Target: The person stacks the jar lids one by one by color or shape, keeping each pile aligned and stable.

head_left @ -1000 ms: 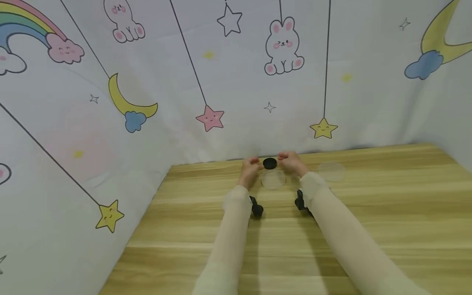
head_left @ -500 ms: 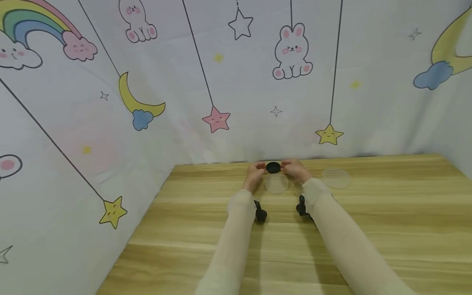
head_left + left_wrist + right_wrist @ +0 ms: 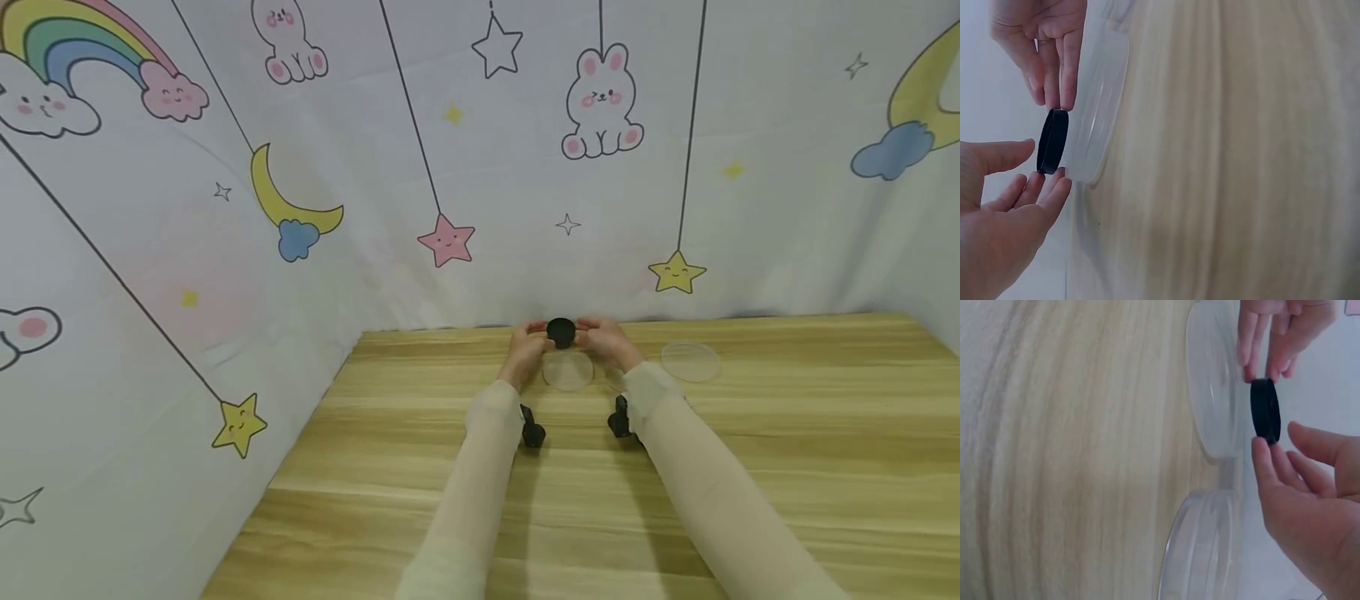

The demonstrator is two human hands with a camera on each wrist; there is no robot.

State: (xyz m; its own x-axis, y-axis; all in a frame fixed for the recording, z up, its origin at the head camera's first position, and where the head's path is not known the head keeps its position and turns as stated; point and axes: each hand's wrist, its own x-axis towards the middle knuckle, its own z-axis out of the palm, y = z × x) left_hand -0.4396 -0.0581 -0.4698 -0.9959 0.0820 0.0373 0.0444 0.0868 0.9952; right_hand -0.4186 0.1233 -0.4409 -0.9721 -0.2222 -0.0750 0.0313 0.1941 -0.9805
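Note:
A shallow black round cap [image 3: 561, 330] is held by its edge between my two hands at the back of the table. My left hand [image 3: 523, 348] touches one side with extended fingertips; its thumb stands a little off the cap [image 3: 1052, 142] in the left wrist view. From the opposite side the fingertips of my right hand [image 3: 611, 342] meet the edge, and the right thumb is apart from the cap [image 3: 1265, 411]. Close by, nearer to me, lies a clear round plastic dish [image 3: 567, 372], which shows a raised rim in both wrist views.
A second clear plastic dish [image 3: 691, 361] lies to the right of my right hand. Black wrist devices hang under my left sleeve [image 3: 487, 417] and right sleeve [image 3: 660, 400]. Behind the wooden table [image 3: 390, 467] hangs a white cloth [image 3: 510, 283] printed with stars, moons and rabbits.
A second ago both hands stood beside the cap without touching it. Their fingertips have closed in on its edge, and the cap has come up with its side showing. The head view has shifted slightly.

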